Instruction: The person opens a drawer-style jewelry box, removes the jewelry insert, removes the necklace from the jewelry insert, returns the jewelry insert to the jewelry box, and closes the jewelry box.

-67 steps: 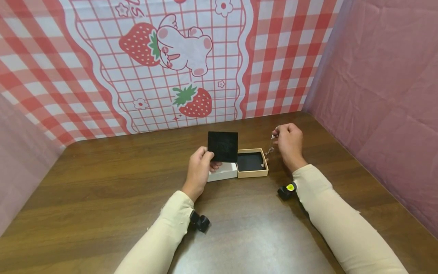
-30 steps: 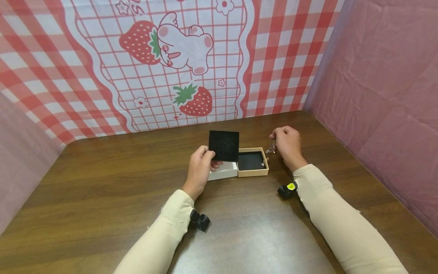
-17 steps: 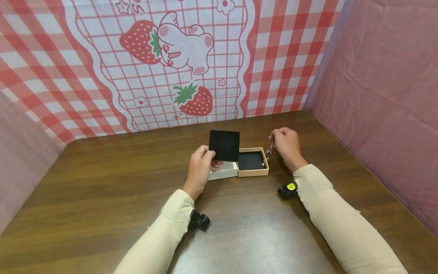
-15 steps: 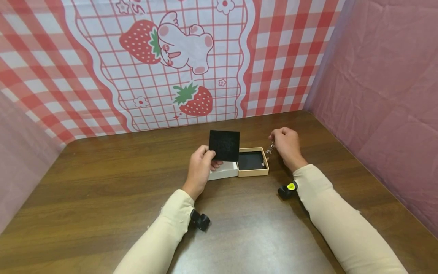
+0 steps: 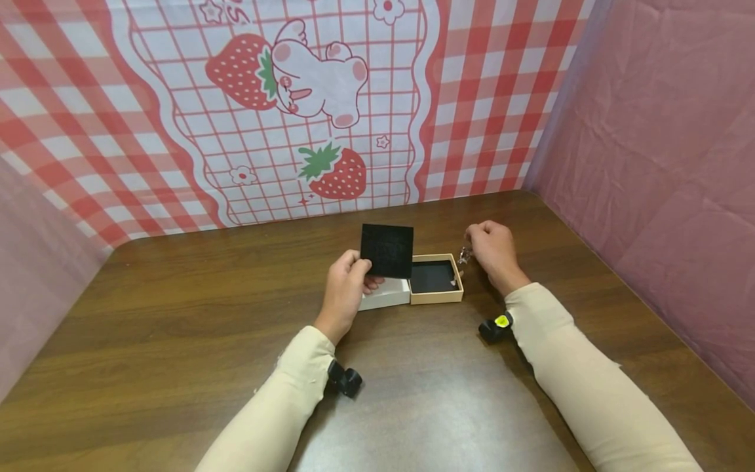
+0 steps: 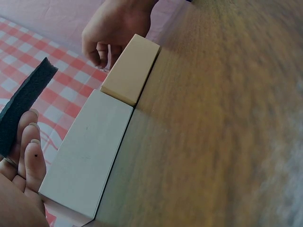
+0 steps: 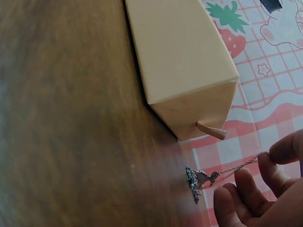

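Note:
My left hand (image 5: 341,288) pinches a thin square black foam pad (image 5: 387,251) by its lower left corner, thumb in front, and holds it up above a white box part (image 5: 385,301). In the left wrist view the pad (image 6: 23,101) shows edge-on. Right of the white part, and against it, sits a tan box tray (image 5: 436,299) with a black inside. Beyond its right end, my right hand (image 5: 497,252) pinches a fine silver chain necklace. Its sparkling pendant (image 7: 196,182) dangles below the fingers in the right wrist view.
A short ribbon tab (image 7: 213,131) pokes from the tray's end wall. Brown wood tabletop (image 5: 206,328) spreads around the boxes. A red-and-white checked cloth (image 5: 483,98) with strawberries hangs behind, and pink cloth (image 5: 655,164) hangs at the right.
My right hand has come slightly lower and to the left, and the pendant hangs and turns beneath it. My left hand and the black pad stay almost still.

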